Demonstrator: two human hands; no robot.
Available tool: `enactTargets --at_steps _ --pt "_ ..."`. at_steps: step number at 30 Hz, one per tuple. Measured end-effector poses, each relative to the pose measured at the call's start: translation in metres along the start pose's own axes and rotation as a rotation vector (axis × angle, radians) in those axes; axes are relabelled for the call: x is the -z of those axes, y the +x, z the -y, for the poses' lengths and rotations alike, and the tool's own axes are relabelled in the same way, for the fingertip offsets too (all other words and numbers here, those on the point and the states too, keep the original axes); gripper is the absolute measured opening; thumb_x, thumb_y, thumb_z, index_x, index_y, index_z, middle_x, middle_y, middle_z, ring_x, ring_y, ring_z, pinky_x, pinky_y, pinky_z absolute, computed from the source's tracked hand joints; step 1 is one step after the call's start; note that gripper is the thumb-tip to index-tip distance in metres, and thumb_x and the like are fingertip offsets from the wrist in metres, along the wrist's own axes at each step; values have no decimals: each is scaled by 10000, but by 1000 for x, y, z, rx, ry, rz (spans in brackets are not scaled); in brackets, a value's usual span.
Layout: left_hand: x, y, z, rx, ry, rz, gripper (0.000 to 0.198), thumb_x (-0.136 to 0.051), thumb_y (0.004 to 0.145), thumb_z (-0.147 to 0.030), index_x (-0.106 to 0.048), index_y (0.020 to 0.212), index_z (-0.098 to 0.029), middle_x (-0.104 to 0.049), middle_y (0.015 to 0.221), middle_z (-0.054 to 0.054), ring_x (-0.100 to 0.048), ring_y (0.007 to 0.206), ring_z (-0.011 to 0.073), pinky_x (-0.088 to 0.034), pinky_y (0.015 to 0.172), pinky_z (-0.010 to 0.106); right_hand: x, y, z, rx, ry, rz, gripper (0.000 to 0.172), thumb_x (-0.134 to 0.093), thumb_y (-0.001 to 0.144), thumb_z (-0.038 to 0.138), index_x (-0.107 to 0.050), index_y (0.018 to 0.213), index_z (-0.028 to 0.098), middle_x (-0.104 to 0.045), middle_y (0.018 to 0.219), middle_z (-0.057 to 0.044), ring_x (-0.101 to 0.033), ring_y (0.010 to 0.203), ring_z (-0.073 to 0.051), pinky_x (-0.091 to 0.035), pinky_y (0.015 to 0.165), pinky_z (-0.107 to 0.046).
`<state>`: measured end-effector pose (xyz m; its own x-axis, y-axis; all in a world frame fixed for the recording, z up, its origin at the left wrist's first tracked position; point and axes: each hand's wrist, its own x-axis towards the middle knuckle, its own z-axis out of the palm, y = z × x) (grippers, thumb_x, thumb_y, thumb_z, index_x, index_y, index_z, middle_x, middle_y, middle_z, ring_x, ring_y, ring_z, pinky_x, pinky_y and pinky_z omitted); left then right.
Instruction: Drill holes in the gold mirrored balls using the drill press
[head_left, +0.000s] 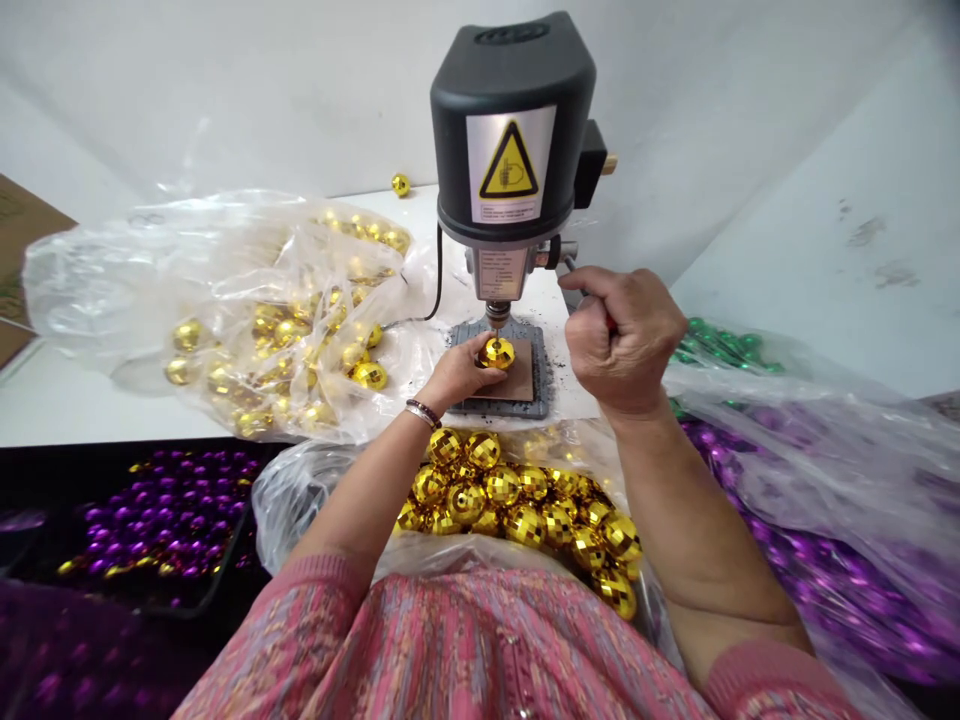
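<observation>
Pink patterned sleeves (465, 650) are seen closest, and just beyond them an open plastic bag (300, 490) heaped with faceted gold balls (517, 505). One gold ball (497, 352) is pinched by the fingertips of the left hand (457, 372) and is seated on a small board (523, 382) on the base of a bench drill (514, 130). It sits directly under the bit (496, 316), which appears to meet its top. The right hand (619, 340) is closed in a fist round the drill's lever (571, 264), which is mostly hidden by the fingers.

The work is judged to be mid-way through a single ball, with the lever gripped and the ball lined up. A second bag (150, 270) of gold balls lies on the white table (67, 410) to the left. Which heap is finished cannot be told, since no holes can be made out. The held ball lies ahead of the left fingertips, between them and the drill's column. It is near the right fist but is not touched by it.
</observation>
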<state>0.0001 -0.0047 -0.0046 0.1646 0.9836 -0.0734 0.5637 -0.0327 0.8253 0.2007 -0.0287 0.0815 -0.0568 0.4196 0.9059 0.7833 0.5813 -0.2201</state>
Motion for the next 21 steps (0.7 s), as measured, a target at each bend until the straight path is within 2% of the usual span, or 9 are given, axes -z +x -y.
enactTargets --at_steps 6,12,15,18,21 --pt "-2 -1 1 -12 -70 -16 734 -836 650 -227 -662 1362 -196 -765 1069 62 -686 945 262 -557 905 382 -7 -3 -2 108 64 -158 329 -422 921 190 -734 1009 250 -592 667 -23 -504 643 -142 -455 670 -302" --pt "-3 0 4 -34 -73 -17 685 -829 651 -223 -682 1320 -209 -773 1048 51 -686 932 260 -561 883 369 -10 -7 0 86 55 -199 336 -422 902 174 -729 1011 258 -566 646 -11 -502 618 -137 -445 643 -290" --pt "-3 0 5 -35 -90 -15 683 -835 645 -221 -686 1311 -209 -773 1043 52 -686 918 259 -563 881 376 -12 -19 -2 99 54 -168 319 -426 892 167 -717 989 255 -599 668 -5 -527 623 -131 -453 655 -293" --pt "-4 0 7 -34 -108 -14 679 -844 642 -231 -693 1303 -216 -770 1050 52 -689 933 263 -563 889 374 -12 -22 -1 40 78 -160 305 -421 908 198 -717 969 246 -636 723 -13 -563 663 -126 -474 685 -293" --pt "-7 1 9 -18 -109 -33 721 -849 640 -240 -672 1338 -217 -761 1080 56 -693 971 268 -561 905 379 -9 6 6 -86 182 -193 322 -417 930 245 -735 969 217 -638 739 -26 -555 675 -119 -468 693 -288"
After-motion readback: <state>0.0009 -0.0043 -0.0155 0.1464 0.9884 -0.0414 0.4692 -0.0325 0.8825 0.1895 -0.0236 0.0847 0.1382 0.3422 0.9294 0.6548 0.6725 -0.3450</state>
